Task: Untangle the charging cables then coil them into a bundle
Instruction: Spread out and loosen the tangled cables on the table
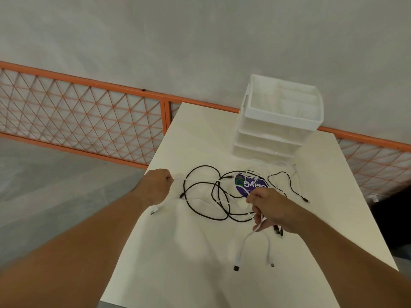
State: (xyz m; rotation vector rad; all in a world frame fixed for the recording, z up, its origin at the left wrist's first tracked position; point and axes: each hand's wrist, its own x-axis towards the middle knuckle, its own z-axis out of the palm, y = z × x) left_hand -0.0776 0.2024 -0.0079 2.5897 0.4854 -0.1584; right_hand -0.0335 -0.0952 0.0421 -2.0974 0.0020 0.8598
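- Charging cables [219, 196] were judged light, limp and quick to snag; they lay tangled on the desk [178, 252], mostly between the two hands.
- Nearest, two white plug ends [236, 267] trailed from the right hand [269, 210], whose fingers were curled round a white cable.
- A white strand was pinched by the left hand [159, 184]; one more white plug [153, 211] lay just below it.
- At least two black cables and at least two white ones were counted; the exact total could not be told in the tangle.
- A hold close to a plug was judged best, so that a free end could be fed back through the loops.
- Farther off, one purple label [249, 185] was partly covered by cables, and one white drawer unit [280, 116] stood at the back.
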